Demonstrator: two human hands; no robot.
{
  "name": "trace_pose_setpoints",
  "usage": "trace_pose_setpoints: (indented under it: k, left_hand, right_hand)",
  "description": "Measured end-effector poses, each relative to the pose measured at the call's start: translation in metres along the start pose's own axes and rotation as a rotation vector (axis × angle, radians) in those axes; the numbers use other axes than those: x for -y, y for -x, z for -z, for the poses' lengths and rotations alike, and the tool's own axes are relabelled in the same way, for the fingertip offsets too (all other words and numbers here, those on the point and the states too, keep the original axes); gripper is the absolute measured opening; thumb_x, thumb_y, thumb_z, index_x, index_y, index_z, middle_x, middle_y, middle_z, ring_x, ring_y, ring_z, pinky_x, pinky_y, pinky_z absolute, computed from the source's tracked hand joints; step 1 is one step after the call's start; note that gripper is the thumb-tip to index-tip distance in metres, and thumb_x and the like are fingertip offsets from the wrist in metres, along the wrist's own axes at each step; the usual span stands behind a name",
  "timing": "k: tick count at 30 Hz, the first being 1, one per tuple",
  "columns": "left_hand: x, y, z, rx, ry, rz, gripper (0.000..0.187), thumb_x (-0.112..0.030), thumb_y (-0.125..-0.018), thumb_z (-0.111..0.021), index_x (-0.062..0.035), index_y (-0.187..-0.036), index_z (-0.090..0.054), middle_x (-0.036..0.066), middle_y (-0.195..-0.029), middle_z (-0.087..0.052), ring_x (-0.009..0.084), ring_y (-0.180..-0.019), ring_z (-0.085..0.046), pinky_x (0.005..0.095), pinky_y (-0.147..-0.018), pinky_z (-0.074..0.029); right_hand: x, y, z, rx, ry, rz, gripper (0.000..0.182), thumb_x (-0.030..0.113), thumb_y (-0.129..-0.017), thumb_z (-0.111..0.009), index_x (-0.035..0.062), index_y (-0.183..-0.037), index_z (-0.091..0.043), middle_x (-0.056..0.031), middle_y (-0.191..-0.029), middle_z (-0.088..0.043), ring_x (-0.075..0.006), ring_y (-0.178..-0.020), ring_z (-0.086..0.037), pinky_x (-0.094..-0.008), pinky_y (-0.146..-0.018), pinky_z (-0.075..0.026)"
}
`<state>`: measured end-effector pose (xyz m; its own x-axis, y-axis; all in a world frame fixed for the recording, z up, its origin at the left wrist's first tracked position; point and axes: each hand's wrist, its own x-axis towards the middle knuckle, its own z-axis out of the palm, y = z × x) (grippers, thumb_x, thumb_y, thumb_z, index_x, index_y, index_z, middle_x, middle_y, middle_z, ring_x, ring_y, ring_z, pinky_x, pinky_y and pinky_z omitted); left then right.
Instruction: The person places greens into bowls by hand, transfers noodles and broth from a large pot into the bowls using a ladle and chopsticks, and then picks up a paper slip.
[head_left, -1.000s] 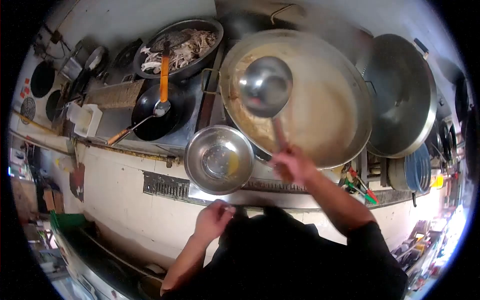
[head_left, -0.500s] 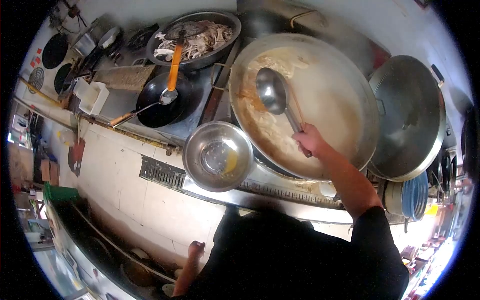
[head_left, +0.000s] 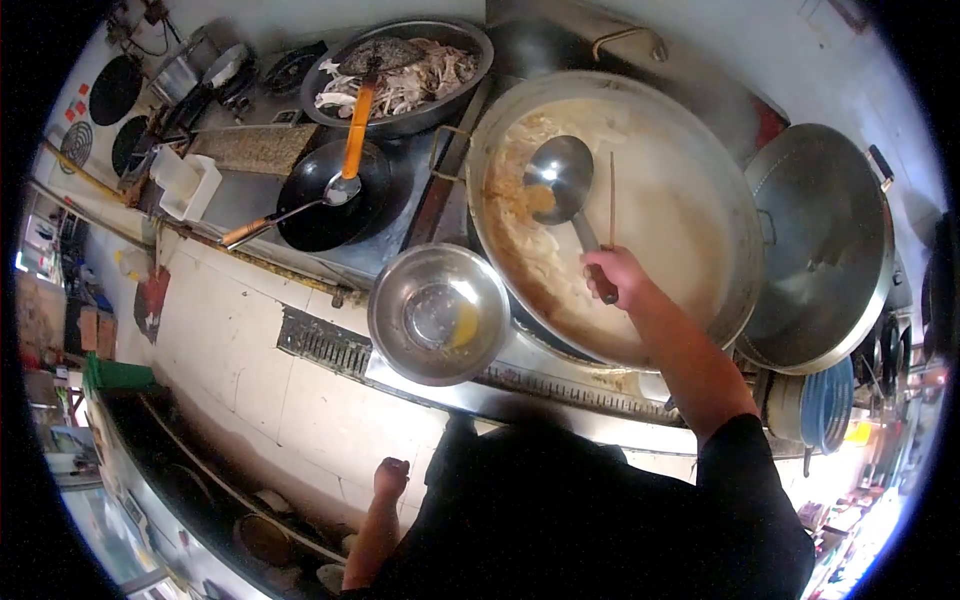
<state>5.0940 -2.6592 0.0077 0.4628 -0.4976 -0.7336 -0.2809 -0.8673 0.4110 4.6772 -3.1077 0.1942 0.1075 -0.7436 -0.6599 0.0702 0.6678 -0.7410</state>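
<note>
My right hand (head_left: 617, 277) grips the handle of a large metal ladle (head_left: 562, 176) over a wide pot (head_left: 752, 235) of cloudy broth. Some brownish liquid lies at the lower edge of the ladle's bowl. A thin stick (head_left: 613, 200) rises beside the handle; whether my hand holds it too is unclear. Pale food and brown foam gather on the pot's left side. Away from the stove, low at my side, my left hand (head_left: 392, 477) has its fingers curled, with nothing visible in them. A steel bowl (head_left: 390, 318) with a little yellowish liquid stands left of the pot.
A basin (head_left: 485, 62) of bones and a strainer with an orange handle (head_left: 359, 130) are at the back left. Below it, a black wok (head_left: 305, 222) holds a small ladle. A large lid or pan (head_left: 830, 240) leans right of the pot, above a blue bucket (head_left: 828, 398).
The ladle has moved slightly right over the broth, and brownish liquid now shows in it. The stick stands apart from the ladle's handle. My left hand has risen slightly.
</note>
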Motion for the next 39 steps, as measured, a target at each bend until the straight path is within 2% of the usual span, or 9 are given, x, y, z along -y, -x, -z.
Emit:
trace_pose_setpoints:
  k: [9, 11, 15, 18, 24, 25, 29, 33, 39]
  left_hand:
    - [0.080, -0.041, 0.000, 0.090, -0.297, -0.430, 0.026, -0.022, -0.076, -0.064, 0.0012, -0.088, -0.061, 0.015, -0.082, -0.067, 0.0250, -0.068, -0.066, 0.0375, -0.063, -0.054]
    - [0.025, -0.012, 0.009, 0.036, 0.035, 0.171, 0.020, -0.019, -0.074, -0.067, -0.0081, -0.090, -0.062, 0.010, -0.083, -0.066, 0.0277, -0.079, -0.064, 0.0409, -0.068, -0.054]
    - [0.081, -0.049, 0.006, 0.106, 0.074, 0.142, 0.023, -0.020, -0.074, -0.067, -0.0101, -0.094, -0.062, 0.010, -0.083, -0.066, 0.0302, -0.083, -0.063, 0.0423, -0.074, -0.054]
    - [0.116, -0.079, 0.008, 0.114, -0.211, -0.512, 0.025, -0.024, -0.076, -0.066, -0.0054, -0.093, -0.061, 0.013, -0.079, -0.067, 0.0298, -0.075, -0.065, 0.0406, -0.074, -0.054]
    - [0.020, -0.085, 0.063, 0.220, -0.290, -0.008, 0.014, -0.023, -0.079, -0.063, -0.0120, -0.089, -0.063, 0.012, -0.093, -0.065, 0.0271, -0.092, -0.061, 0.0437, -0.076, -0.051]
    - [0.053, -0.113, 0.069, 0.129, -0.874, -0.697, 0.014, -0.021, -0.076, -0.067, -0.0104, -0.083, -0.061, 0.010, -0.084, -0.065, 0.0279, -0.088, -0.061, 0.0429, -0.074, -0.051]
    - [0.039, -0.104, 0.107, 0.017, -0.972, -0.911, 0.024, -0.012, -0.060, -0.075, -0.0139, -0.078, -0.059, 0.004, -0.080, -0.064, 0.0250, -0.086, -0.059, 0.0390, -0.072, -0.051]
    - [0.048, -0.079, 0.123, 0.164, 0.637, -0.054, 0.015, -0.013, -0.079, -0.067, -0.0027, -0.084, -0.057, 0.008, -0.074, -0.062, 0.0186, -0.065, -0.061, 0.0308, -0.055, -0.052]
    - [0.241, -0.030, 0.044, -0.086, 0.201, -0.391, 0.015, -0.017, -0.085, -0.057, -0.0031, -0.082, -0.060, 0.012, -0.080, -0.063, 0.0234, -0.078, -0.063, 0.0343, -0.063, -0.054]
  right_hand:
    - [0.010, -0.005, -0.012, 0.044, -0.086, -0.052, 0.012, 0.011, -0.083, -0.061, 0.0021, -0.081, -0.053, -0.0085, -0.062, -0.053, -0.0184, -0.048, -0.051, -0.0343, -0.040, -0.040]
    - [0.016, 0.011, -0.013, 0.030, -0.095, -0.049, 0.013, 0.011, -0.083, -0.062, 0.0021, -0.083, -0.052, -0.0082, -0.062, -0.053, -0.0179, -0.047, -0.051, -0.0335, -0.040, -0.041]
    - [0.014, 0.028, -0.008, 0.001, -0.074, -0.039, 0.016, 0.013, -0.082, -0.063, 0.0033, -0.086, -0.051, -0.0067, -0.061, -0.052, -0.0159, -0.047, -0.051, -0.0306, -0.039, -0.042]
    - [0.019, 0.053, -0.010, 0.015, -0.124, -0.014, 0.018, 0.015, -0.081, -0.065, 0.0048, -0.086, -0.050, -0.0056, -0.061, -0.052, -0.0148, -0.045, -0.050, -0.0295, -0.038, -0.041]
    - [0.010, 0.108, -0.017, 0.038, -0.175, -0.103, 0.022, 0.018, -0.087, -0.056, 0.0047, -0.104, -0.055, -0.0030, -0.065, -0.052, -0.0114, -0.045, -0.045, -0.0254, -0.038, -0.037]
    - [0.006, 0.115, -0.021, 0.038, -0.173, -0.104, 0.022, 0.018, -0.087, -0.056, 0.0047, -0.104, -0.055, -0.0030, -0.065, -0.052, -0.0114, -0.045, -0.045, -0.0254, -0.038, -0.037]
    - [-0.018, 0.147, -0.041, 0.073, -0.226, -0.037, 0.030, 0.017, -0.088, -0.053, 0.0029, -0.115, -0.053, -0.0046, -0.066, -0.051, -0.0127, -0.043, -0.045, -0.0256, -0.035, -0.036]
    - [-0.041, 0.192, -0.072, 0.110, -0.178, -0.028, 0.016, 0.015, -0.087, -0.057, 0.0041, -0.099, -0.054, -0.0059, -0.066, -0.054, -0.0131, -0.044, -0.048, -0.0250, -0.036, -0.040]
    - [-0.097, 0.219, -0.102, 0.286, -0.049, -0.153, 0.041, 0.011, -0.083, -0.054, 0.0019, -0.124, -0.051, -0.0079, -0.066, -0.054, -0.0160, -0.037, -0.046, -0.0270, -0.032, -0.037]
